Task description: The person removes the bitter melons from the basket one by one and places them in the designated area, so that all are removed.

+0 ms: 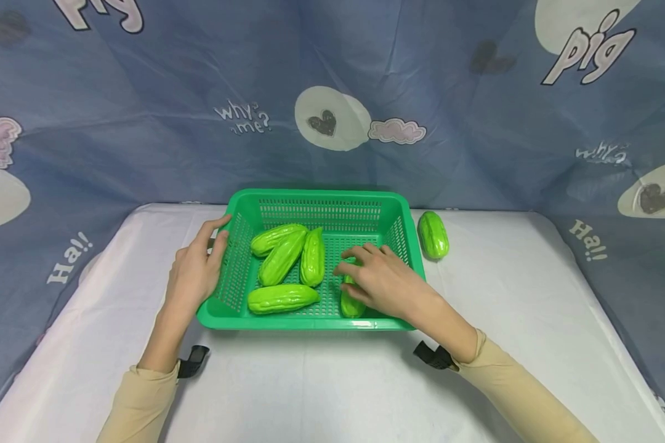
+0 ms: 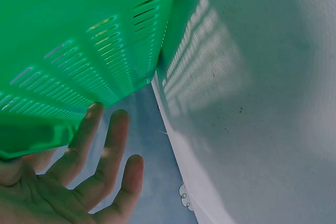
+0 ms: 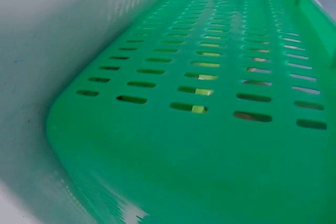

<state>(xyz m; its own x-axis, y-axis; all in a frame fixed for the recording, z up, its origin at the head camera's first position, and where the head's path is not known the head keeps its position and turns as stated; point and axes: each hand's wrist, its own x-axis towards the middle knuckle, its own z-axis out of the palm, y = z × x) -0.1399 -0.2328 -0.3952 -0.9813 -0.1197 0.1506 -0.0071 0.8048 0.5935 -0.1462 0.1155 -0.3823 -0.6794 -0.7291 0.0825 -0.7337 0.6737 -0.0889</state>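
My left hand (image 1: 194, 267) is at the left rim of a green plastic basket (image 1: 321, 323), thumb and forefinger near its edge. In the left wrist view its other fingers (image 2: 114, 140) stretch loosely along the outside of the perforated wall. Inside the basket's right half, my right hand (image 1: 385, 280) hovers with spread, slightly bent fingers over a bitter melon (image 1: 351, 306), partly hiding it. More bitter melons lie to its left: one lengthwise along the front (image 1: 282, 299), and three grouped behind it (image 1: 312, 258). The right wrist view shows the basket's outer wall, not the hand.
Another bitter melon (image 1: 434, 235) lies on the white tablecloth (image 1: 310, 387) just outside the basket's right end. A blue printed cloth (image 1: 332, 61) rises behind the table. Black straps (image 1: 435, 355) show at both wrists.
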